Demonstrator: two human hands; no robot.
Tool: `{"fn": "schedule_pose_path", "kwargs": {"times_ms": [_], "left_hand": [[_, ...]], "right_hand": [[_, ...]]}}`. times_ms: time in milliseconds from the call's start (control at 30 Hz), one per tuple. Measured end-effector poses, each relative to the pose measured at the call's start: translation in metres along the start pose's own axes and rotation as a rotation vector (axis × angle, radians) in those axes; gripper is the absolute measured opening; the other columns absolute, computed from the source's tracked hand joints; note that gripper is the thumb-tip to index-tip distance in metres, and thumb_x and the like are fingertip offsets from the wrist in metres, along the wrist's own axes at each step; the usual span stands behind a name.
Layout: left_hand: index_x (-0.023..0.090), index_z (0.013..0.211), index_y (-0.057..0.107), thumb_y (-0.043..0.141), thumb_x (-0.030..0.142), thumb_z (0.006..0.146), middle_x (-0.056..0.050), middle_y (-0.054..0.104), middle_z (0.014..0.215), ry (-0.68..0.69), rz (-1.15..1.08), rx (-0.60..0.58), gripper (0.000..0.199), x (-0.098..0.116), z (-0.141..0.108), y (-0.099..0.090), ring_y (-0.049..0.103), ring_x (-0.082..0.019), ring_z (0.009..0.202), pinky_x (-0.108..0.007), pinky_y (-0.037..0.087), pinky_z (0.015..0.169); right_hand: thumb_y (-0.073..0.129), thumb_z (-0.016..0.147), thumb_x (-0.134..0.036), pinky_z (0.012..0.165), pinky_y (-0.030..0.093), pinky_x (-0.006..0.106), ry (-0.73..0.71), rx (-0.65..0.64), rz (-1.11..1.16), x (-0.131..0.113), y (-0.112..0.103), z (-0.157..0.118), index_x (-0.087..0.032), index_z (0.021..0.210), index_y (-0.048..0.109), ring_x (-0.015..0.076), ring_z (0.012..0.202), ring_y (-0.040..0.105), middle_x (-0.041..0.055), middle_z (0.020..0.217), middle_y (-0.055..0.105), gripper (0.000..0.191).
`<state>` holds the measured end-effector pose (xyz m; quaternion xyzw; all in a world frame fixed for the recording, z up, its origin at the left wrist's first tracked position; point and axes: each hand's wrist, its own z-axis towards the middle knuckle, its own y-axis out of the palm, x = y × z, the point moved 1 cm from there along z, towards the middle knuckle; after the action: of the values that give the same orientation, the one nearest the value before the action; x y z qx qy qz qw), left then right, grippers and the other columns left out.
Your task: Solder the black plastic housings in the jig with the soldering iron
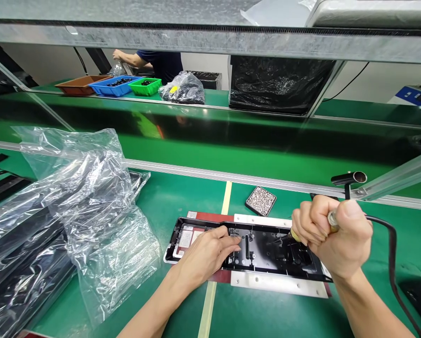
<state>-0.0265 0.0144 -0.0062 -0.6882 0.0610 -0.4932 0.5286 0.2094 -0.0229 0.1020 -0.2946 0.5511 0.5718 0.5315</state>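
Head view: black housing (pixel 266 256) at five o'clock. Our left hand (pixel 210 249) rests on it, fingers half-bent (any pinch, we cannot tell). Our right hand (pixel 337 234), tightly curled, grips yellow-handled tool (pixel 294 235) over housing's three-o'clock end.

Clear plastic bags (pixel 117 263) are covering dark parts (pixel 27 263) at the near left. On the far bench (pixel 217 96), a brown bin (pixel 75 89), a blue bin (pixel 117 90) and a green bin (pixel 145 90) are standing left of a filled bag (pixel 191 89). Farther right, black plastic sheeting (pixel 273 87) is showing; a blue-and-white device (pixel 415 97) is sitting far right.
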Motion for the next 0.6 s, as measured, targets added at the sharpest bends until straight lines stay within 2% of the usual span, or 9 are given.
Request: {"fn": "schedule_pose_path", "kwargs": {"times_ms": [100, 200, 300, 367, 433, 600], "left_hand": [[0.02, 0.132, 0.074, 0.05, 0.034, 0.109, -0.006, 0.066, 0.094, -0.008, 0.0, 0.001, 0.036, 0.0, 0.001, 0.0, 0.073, -0.021, 0.08, -0.033, 0.059, 0.076], [0.021, 0.133, 0.073, 0.05, 0.034, 0.109, -0.006, 0.066, 0.095, -0.005, -0.007, 0.001, 0.036, -0.001, 0.002, 0.0, 0.073, -0.02, 0.081, -0.033, 0.059, 0.078], [0.02, 0.133, 0.073, 0.05, 0.034, 0.109, -0.007, 0.066, 0.095, -0.004, -0.011, 0.003, 0.036, -0.001, 0.002, 0.0, 0.073, -0.02, 0.081, -0.033, 0.06, 0.077], [0.02, 0.133, 0.074, 0.051, 0.034, 0.109, -0.007, 0.066, 0.094, -0.002, -0.01, 0.004, 0.036, -0.001, 0.002, 0.0, 0.073, -0.02, 0.08, -0.033, 0.06, 0.077], [0.02, 0.132, 0.074, 0.051, 0.034, 0.109, -0.007, 0.066, 0.094, 0.001, -0.003, 0.009, 0.036, 0.0, 0.002, 0.0, 0.073, -0.02, 0.08, -0.033, 0.06, 0.076], [0.02, 0.131, 0.075, 0.05, 0.034, 0.109, -0.006, 0.066, 0.092, 0.017, 0.002, 0.029, 0.036, 0.0, 0.002, 0.0, 0.072, -0.019, 0.078, -0.03, 0.06, 0.074]], "right_hand": [[0.062, 0.094, -0.054, 0.036, 0.024, 0.025, 0.01, -0.077, -0.015, -0.002, -0.001, 0.0, -0.021, 0.049, 0.045, 0.0095, 0.039, 0.027, -0.0041, 0.043, 0.03, 0.058], [0.06, 0.095, -0.05, 0.037, 0.024, 0.026, 0.024, -0.211, -0.023, -0.003, -0.008, 0.003, -0.022, 0.052, 0.046, 0.0108, 0.04, 0.029, -0.0034, 0.044, 0.032, 0.054], [0.056, 0.097, -0.047, 0.038, 0.029, 0.028, 0.062, -0.352, -0.008, -0.004, -0.017, 0.007, -0.022, 0.054, 0.047, 0.0119, 0.041, 0.03, -0.0026, 0.046, 0.034, 0.051], [0.055, 0.097, -0.046, 0.038, 0.033, 0.029, 0.082, -0.4, -0.004, -0.006, -0.022, 0.01, -0.022, 0.053, 0.047, 0.0122, 0.041, 0.032, -0.0025, 0.046, 0.035, 0.05], [0.057, 0.096, -0.046, 0.039, 0.038, 0.03, 0.087, -0.388, -0.007, -0.008, -0.023, 0.011, -0.022, 0.053, 0.048, 0.0124, 0.04, 0.035, -0.0024, 0.046, 0.036, 0.05], [0.058, 0.097, -0.052, 0.039, 0.042, 0.03, 0.052, -0.234, -0.001, -0.009, -0.018, 0.011, -0.022, 0.055, 0.053, 0.0123, 0.039, 0.037, -0.0027, 0.046, 0.039, 0.051]]}}
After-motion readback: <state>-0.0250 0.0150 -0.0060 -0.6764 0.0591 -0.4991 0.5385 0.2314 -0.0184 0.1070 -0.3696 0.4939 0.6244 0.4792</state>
